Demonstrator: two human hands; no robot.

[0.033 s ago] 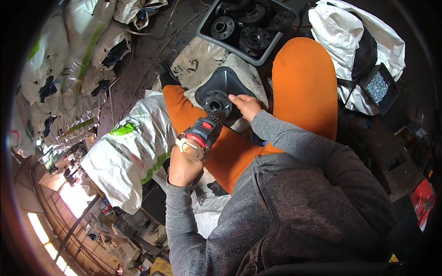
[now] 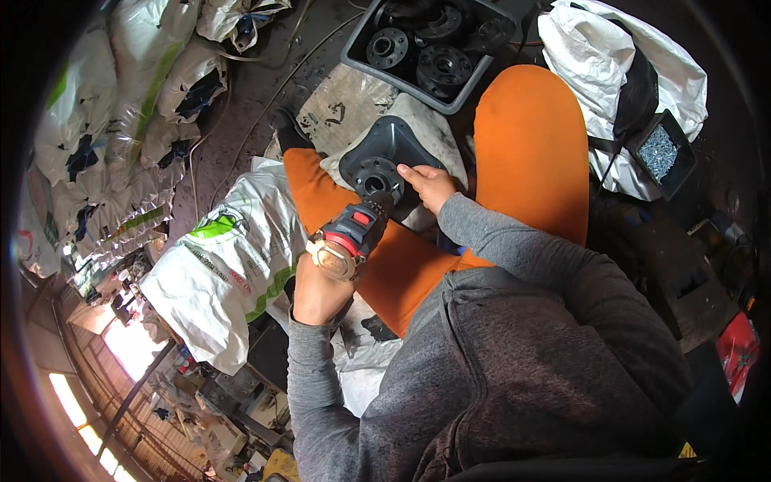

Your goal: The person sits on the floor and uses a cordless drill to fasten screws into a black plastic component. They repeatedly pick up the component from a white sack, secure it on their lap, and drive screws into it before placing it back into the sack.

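Note:
My left hand, with a watch on its wrist, is closed round the handle of a cordless drill with a red-and-black body. The drill's chuck points at the round hub, ringed with holes, on a dark plastic part with a wide flared base. My right hand reaches in from the right, thumb and fingers together at the hub's rim. Whatever those fingertips hold is too small to make out. Between my orange-clad legs, the part rests on a pale cloth. The drill hides where its tip meets the hub.
A grey crate of dark round hubs stands ahead. To the right, a black tray holds many small screws beside a white sack. A white-and-green sack lies left, with more filled sacks beyond. A hose crosses the floor.

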